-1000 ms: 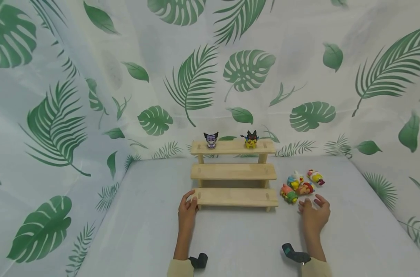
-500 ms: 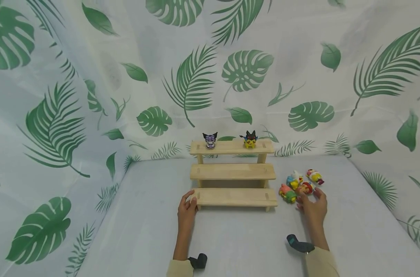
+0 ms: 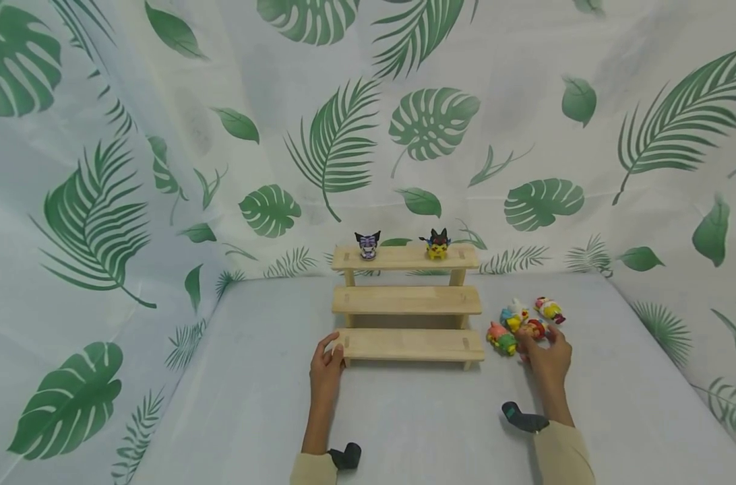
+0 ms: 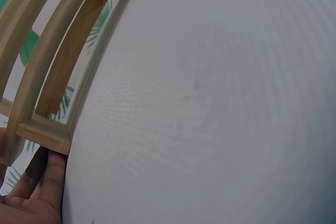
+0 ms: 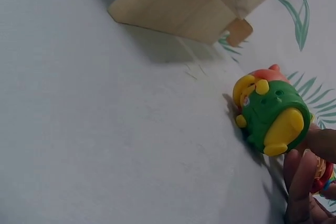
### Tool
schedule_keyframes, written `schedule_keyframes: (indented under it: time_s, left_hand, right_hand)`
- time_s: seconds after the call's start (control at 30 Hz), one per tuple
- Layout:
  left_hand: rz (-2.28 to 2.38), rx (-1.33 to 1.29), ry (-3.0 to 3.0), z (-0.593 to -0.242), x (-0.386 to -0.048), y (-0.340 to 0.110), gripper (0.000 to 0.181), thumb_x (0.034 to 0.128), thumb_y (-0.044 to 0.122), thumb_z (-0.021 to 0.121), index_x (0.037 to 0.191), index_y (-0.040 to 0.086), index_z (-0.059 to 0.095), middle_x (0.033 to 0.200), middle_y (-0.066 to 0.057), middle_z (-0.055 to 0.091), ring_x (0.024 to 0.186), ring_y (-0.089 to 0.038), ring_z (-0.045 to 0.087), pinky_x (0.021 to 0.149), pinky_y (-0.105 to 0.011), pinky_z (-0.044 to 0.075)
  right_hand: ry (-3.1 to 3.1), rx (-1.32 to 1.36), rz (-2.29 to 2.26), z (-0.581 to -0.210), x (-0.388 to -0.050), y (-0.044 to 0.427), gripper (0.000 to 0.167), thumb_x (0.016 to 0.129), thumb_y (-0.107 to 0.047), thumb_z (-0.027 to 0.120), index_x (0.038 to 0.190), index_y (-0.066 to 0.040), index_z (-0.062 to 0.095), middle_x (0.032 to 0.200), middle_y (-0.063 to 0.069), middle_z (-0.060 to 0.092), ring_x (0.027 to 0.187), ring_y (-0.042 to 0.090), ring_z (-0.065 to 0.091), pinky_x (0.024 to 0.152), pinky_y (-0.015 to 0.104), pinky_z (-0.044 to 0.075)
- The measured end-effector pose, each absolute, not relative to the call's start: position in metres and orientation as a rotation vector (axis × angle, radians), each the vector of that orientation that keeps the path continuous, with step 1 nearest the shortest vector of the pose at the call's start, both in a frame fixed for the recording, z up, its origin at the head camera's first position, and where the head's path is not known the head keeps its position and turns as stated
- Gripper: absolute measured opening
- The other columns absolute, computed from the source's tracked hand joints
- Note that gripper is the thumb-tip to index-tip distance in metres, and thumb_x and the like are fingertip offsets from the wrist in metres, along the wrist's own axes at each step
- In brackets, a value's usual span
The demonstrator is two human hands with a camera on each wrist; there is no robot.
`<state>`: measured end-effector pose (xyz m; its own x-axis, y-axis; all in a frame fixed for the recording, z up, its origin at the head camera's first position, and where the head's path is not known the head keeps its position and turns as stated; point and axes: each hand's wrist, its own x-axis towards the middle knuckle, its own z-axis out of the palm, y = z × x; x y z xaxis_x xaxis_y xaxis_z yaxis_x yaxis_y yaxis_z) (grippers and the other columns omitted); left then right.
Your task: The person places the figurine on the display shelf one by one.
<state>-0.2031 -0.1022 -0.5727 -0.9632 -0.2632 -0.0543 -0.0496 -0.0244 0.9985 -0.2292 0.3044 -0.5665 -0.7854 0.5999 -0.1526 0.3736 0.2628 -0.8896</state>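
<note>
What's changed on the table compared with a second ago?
The right hand has moved forward to the red-capped figurine, its thumb and fingers now at it; whether it grips yet is unclear. The left hand stays at the left end of the bottom shelf; the black-eared purple figurine and yellow figurine stay on the top shelf.

Left hand (image 3: 327, 364): smooth, matt bare wood on the tiered display stand (image 3: 409, 345). Right hand (image 3: 548, 360): smooth, faintly glossy plastic-looking pig figurine (image 5: 274, 113) alongside. Beneath both, matt tabletop (image 3: 428, 424); beyond, creased, cloth-like printed backdrop (image 3: 368, 162).
</note>
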Motion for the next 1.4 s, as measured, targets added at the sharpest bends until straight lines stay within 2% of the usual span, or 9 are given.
schedule_keyframes:
  time_s: [0.17, 0.4, 0.6, 0.73, 0.83, 0.93, 1.1, 1.23, 1.4]
  left_hand:
    - [-2.123, 0.324, -2.073, -0.573, -0.201, -0.102, 0.035, 0.1008, 0.019, 0.055, 0.135, 0.011, 0.055, 0.11, -0.02, 0.069, 0.09, -0.013, 0.061, 0.074, -0.025, 0.052]
    - [-2.113, 0.344, -2.074, -0.572, -0.202, -0.102, 0.032, 0.1005, 0.018, 0.056, 0.132, 0.014, 0.057, 0.111, -0.019, 0.069, 0.088, -0.012, 0.06, 0.075, -0.026, 0.052]
    - [-2.126, 0.345, -2.063, -0.573, -0.204, -0.102, 0.032, 0.1005, 0.018, 0.056, 0.132, 0.013, 0.057, 0.113, -0.019, 0.069, 0.089, -0.011, 0.06, 0.075, -0.024, 0.051]
    - [-2.125, 0.344, -2.07, -0.575, -0.204, -0.102, 0.033, 0.1003, 0.02, 0.056, 0.132, 0.014, 0.057, 0.112, -0.019, 0.069, 0.088, -0.011, 0.06, 0.076, -0.024, 0.052]
    - [-2.142, 0.337, -2.064, -0.574, -0.204, -0.103, 0.034, 0.1003, 0.019, 0.056, 0.133, 0.014, 0.056, 0.113, -0.019, 0.068, 0.089, -0.012, 0.06, 0.077, -0.026, 0.052]
    - [-2.172, 0.33, -2.053, -0.565, -0.201, -0.104, 0.034, 0.1001, 0.016, 0.056, 0.134, 0.011, 0.056, 0.113, -0.021, 0.068, 0.09, -0.015, 0.06, 0.078, -0.031, 0.053]
    - [-2.187, 0.309, -2.068, -0.545, -0.193, -0.104, 0.034, 0.0998, 0.011, 0.055, 0.133, 0.005, 0.055, 0.111, -0.023, 0.068, 0.09, -0.019, 0.061, 0.079, -0.034, 0.053]
    - [-2.201, 0.313, -2.054, -0.548, -0.193, -0.104, 0.034, 0.0997, 0.01, 0.055, 0.133, 0.004, 0.055, 0.112, -0.024, 0.068, 0.091, -0.018, 0.062, 0.078, -0.031, 0.053]
    - [-2.22, 0.308, -2.001, -0.568, -0.202, -0.103, 0.034, 0.1001, 0.013, 0.056, 0.133, 0.008, 0.056, 0.117, -0.023, 0.066, 0.093, -0.013, 0.061, 0.077, -0.027, 0.053]
  right_hand:
    - [-2.379, -0.886, 1.558, -0.565, -0.232, 0.313, 0.086, 0.093, -0.042, 0.061, 0.154, 0.001, 0.019, 0.153, 0.032, 0.023, 0.142, 0.045, 0.024, 0.117, 0.052, 0.023]
    - [-2.571, -0.849, 1.523, -0.559, -0.235, 0.325, 0.094, 0.091, -0.052, 0.06, 0.152, 0.005, 0.019, 0.151, 0.036, 0.023, 0.134, 0.045, 0.03, 0.114, 0.053, 0.028]
    - [-2.578, -0.842, 1.47, -0.56, -0.235, 0.324, 0.083, 0.093, -0.04, 0.063, 0.149, 0.008, 0.025, 0.147, 0.034, 0.03, 0.13, 0.044, 0.034, 0.113, 0.052, 0.032]
    - [-2.549, -0.809, 1.464, -0.565, -0.234, 0.325, 0.083, 0.092, -0.041, 0.065, 0.148, 0.006, 0.025, 0.147, 0.03, 0.031, 0.114, 0.034, 0.048, 0.091, 0.03, 0.051]
    - [-2.539, -0.798, 1.5, -0.568, -0.234, 0.326, 0.087, 0.091, -0.043, 0.065, 0.15, 0.002, 0.021, 0.15, 0.029, 0.028, 0.084, 0.016, 0.055, 0.062, 0.015, 0.049]
    - [-2.526, -0.79, 1.547, -0.57, -0.234, 0.325, 0.087, 0.091, -0.041, 0.065, 0.15, -0.001, 0.017, 0.152, 0.03, 0.026, 0.068, 0.006, 0.053, 0.055, 0.014, 0.048]
    - [-2.489, -0.769, 1.536, -0.572, -0.233, 0.321, 0.084, 0.091, -0.041, 0.066, 0.148, -0.003, 0.017, 0.15, 0.031, 0.031, 0.101, 0.027, 0.057, 0.077, 0.027, 0.055]
    - [-2.422, -0.771, 1.541, -0.574, -0.232, 0.318, 0.085, 0.091, -0.042, 0.066, 0.147, -0.001, 0.017, 0.148, 0.032, 0.033, 0.127, 0.044, 0.043, 0.104, 0.05, 0.041]
    - [-2.366, -0.787, 1.502, -0.575, -0.233, 0.316, 0.081, 0.092, -0.04, 0.065, 0.147, -0.002, 0.019, 0.144, 0.03, 0.037, 0.119, 0.04, 0.046, 0.079, 0.02, 0.046]
